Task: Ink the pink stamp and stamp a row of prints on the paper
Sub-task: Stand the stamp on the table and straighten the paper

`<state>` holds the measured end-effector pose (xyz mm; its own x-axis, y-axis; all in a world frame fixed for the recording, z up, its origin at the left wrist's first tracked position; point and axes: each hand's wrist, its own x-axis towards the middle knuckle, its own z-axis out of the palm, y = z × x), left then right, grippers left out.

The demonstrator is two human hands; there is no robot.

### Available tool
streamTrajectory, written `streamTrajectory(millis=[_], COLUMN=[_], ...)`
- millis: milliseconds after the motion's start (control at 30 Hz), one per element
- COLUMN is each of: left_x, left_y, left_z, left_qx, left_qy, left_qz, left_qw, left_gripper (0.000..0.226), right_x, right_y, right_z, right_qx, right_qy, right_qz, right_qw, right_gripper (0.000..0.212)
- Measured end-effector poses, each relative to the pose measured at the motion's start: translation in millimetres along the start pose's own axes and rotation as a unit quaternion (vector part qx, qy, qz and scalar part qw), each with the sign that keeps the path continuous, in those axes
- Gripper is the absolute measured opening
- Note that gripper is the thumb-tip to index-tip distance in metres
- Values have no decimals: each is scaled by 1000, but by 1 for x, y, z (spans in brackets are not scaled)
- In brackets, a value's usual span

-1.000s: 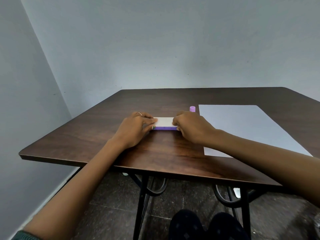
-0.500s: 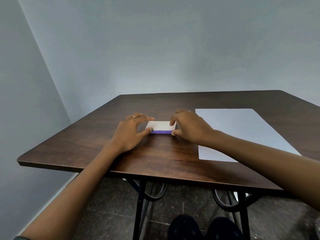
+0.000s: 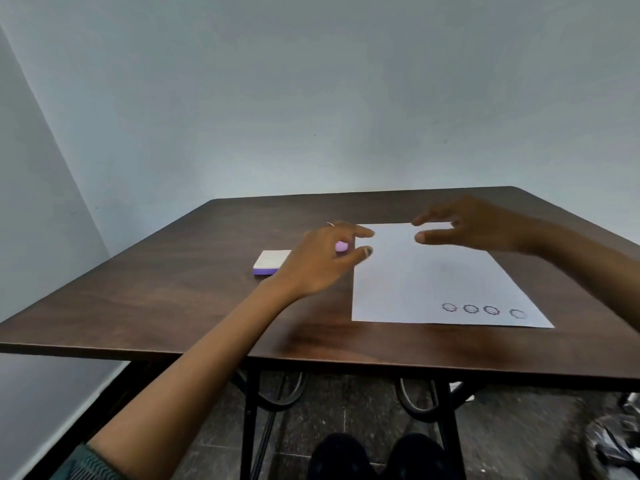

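Observation:
The pink stamp [image 3: 341, 246] shows only as a small pink tip behind my left hand [image 3: 322, 259], just left of the paper's far corner; it looks to stand on the table, untouched. My left hand hovers with fingers spread and holds nothing. My right hand [image 3: 464, 228] floats above the far end of the white paper [image 3: 415, 271], thumb and fingers apart, empty. A row of several round purple prints [image 3: 481, 310] lies along the paper's near edge, toward its right corner. The white and purple ink pad [image 3: 270, 261] lies shut, left of my left hand.
The dark wooden table [image 3: 173, 306] stands against a pale wall in a corner. Its black metal legs [image 3: 249, 410] and my dark shoes [image 3: 374, 455] show below the near edge. A crumpled dark bag [image 3: 613, 445] lies on the floor at right.
Both hands have let go of the ink pad, lifted, and moved right, toward the paper's far end. A row of prints now shows on the paper, where none was seen before.

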<state>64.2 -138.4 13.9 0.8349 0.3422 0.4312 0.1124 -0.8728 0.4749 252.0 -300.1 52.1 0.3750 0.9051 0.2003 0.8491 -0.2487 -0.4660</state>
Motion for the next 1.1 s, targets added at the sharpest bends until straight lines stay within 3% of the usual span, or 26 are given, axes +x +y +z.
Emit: streamTrajectory(millis=[200, 367, 700, 867, 1000, 1100], left_x=[15, 20, 13, 9, 10, 10], left_y=[17, 4, -6, 0, -3, 5], left_z=[26, 33, 33, 32, 34, 32], left_qx=[135, 167, 190, 166, 148, 120], left_qy=[-152, -193, -188, -179, -159, -150], left_qz=[-52, -95, -82, -71, -61, -67], left_qw=[978, 962, 960, 967, 974, 979], left_gripper=[58, 56, 56, 50, 53, 42], right_x=[-31, -39, -33, -34, -34, -30], right_y=[54, 73, 75, 74, 72, 70], right_z=[-6, 3, 9, 8, 9, 11], right_qx=[21, 14, -11, -1, 17, 9], right_qy=[-95, -115, -124, -130, -97, -73], right_qz=[97, 114, 112, 115, 107, 99], right_qw=[991, 987, 986, 985, 989, 992], right_gripper=[87, 95, 77, 81, 81, 90])
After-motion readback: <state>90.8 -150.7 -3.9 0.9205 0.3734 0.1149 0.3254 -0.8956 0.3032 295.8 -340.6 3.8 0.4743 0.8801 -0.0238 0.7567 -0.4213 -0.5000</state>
